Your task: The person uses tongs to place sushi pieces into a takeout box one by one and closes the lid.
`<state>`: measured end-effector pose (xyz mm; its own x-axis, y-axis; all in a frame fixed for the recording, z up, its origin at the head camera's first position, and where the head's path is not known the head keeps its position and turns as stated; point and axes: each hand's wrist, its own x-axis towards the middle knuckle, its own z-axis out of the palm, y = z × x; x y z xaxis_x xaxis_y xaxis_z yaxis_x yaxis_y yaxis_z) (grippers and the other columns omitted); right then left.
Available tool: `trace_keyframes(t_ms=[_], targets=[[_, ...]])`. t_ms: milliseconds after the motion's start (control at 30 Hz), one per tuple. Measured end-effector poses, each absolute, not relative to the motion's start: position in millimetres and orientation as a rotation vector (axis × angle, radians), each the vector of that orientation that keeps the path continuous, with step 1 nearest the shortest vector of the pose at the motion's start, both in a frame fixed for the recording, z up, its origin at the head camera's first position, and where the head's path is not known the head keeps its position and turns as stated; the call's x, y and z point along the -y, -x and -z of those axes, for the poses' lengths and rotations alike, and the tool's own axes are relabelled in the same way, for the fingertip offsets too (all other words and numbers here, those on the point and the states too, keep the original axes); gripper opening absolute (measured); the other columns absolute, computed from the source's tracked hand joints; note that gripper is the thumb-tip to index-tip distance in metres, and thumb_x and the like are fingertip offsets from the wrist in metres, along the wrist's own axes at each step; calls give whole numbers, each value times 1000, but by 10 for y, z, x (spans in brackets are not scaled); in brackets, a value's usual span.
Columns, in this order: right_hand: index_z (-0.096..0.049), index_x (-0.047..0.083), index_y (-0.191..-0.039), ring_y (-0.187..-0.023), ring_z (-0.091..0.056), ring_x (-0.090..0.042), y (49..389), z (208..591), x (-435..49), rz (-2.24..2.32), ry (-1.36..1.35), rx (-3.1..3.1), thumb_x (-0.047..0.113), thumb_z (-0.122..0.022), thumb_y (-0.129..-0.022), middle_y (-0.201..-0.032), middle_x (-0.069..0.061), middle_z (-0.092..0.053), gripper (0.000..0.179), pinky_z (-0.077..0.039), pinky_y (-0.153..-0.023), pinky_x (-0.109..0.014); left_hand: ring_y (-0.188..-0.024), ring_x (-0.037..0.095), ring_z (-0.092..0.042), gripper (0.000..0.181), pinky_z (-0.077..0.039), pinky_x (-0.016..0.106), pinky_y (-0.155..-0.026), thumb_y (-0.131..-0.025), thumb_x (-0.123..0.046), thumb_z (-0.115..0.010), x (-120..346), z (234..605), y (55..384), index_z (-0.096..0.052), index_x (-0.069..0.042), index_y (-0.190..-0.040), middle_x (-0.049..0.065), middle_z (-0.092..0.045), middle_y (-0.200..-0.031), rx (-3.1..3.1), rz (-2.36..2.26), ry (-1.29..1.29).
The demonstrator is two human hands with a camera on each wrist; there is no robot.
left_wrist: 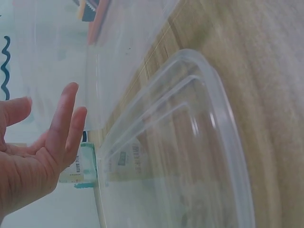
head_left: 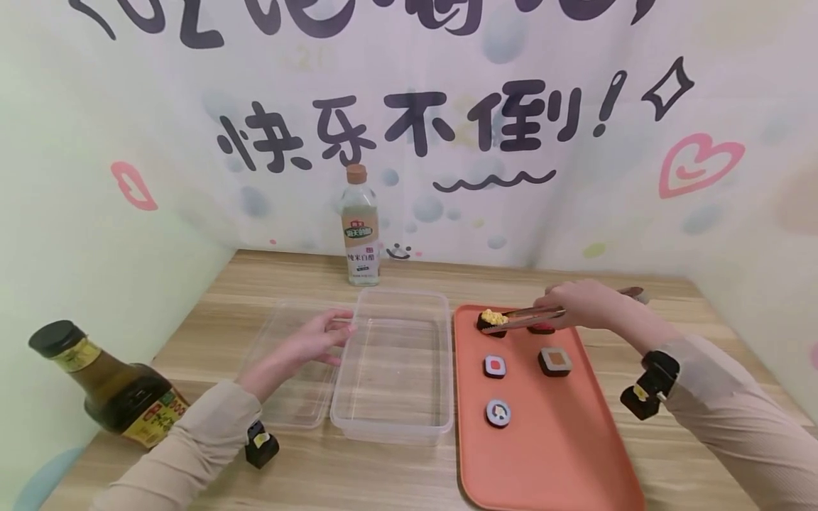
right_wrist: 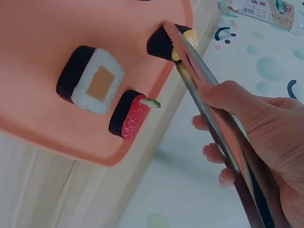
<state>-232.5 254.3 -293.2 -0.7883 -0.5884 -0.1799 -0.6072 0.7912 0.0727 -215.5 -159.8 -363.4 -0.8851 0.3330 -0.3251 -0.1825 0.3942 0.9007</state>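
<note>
Beige sleeves (head_left: 735, 404) lead to a left hand (head_left: 316, 339), fingers loosely spread beside the clear container (head_left: 393, 429), and a right hand (head_left: 584, 304) gripping metal tongs (head_left: 529, 321), tips at the corn-topped sushi (head_left: 493, 319) in the orange tray's (head_left: 537, 454) far left corner, where uneven squeezing could tip it or dislodge its topping.

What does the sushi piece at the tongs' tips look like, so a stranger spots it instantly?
Look at the orange tray, right of the clear box. In its far left corner, the tongs in the right hand reach a dark-wrapped sushi piece. Only this piece wears a lumpy yellow topping.
</note>
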Motion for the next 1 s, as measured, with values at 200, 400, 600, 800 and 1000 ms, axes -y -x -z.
trace_keyframes(t_ms=[200, 400, 600, 800, 1000], targets=[[-67, 11, -99, -67, -57, -12, 2300, 2965, -2540, -272, 1020, -2842, 28, -66, -82, -77, 2, -65, 24, -51, -56, -30, -122, 43, -41, 51, -58, 36, -79, -97, -21, -42, 1583, 3650, 2146, -23, 1, -140, 28, -31, -141, -2205, -1517, -125], [-66, 13, -100, -56, -51, -9, 2267, 3002, -2571, -359, 1147, -2919, 26, -67, -80, -68, 3, -61, 24, -45, -47, -25, -122, 44, -41, 50, -58, 35, -77, -97, -21, -42, 1586, 3662, 2144, -24, 1, -139, 29, -32, -140, -2213, -1520, -125], [-61, 19, -110, -47, -43, -8, 2271, 2950, -2556, -420, 1252, -3042, 30, -68, -80, -56, 4, -53, 33, -39, -40, -26, -122, 43, -42, 51, -58, 36, -77, -97, -21, -42, 1598, 3653, 2148, -25, 1, -139, 29, -33, -139, -2209, -1525, -122], [-62, 15, -117, -40, -31, -8, 2327, 2841, -2407, -404, 1362, -3150, 31, -69, -79, -51, 4, -44, 42, -26, -37, -20, -121, 42, -43, 50, -58, 36, -78, -97, -21, -42, 1599, 3642, 2156, -25, 2, -139, 29, -35, -138, -2208, -1505, -111], [-61, 21, -115, -40, -34, -12, 2362, 2741, -2085, -475, 1382, -3164, 43, -65, -79, -48, 3, -40, 43, -28, -36, -23, -121, 42, -43, 49, -59, 35, -77, -97, -19, -41, 1567, 3629, 2144, -26, 2, -139, 29, -36, -137, -2206, -1496, -85]])
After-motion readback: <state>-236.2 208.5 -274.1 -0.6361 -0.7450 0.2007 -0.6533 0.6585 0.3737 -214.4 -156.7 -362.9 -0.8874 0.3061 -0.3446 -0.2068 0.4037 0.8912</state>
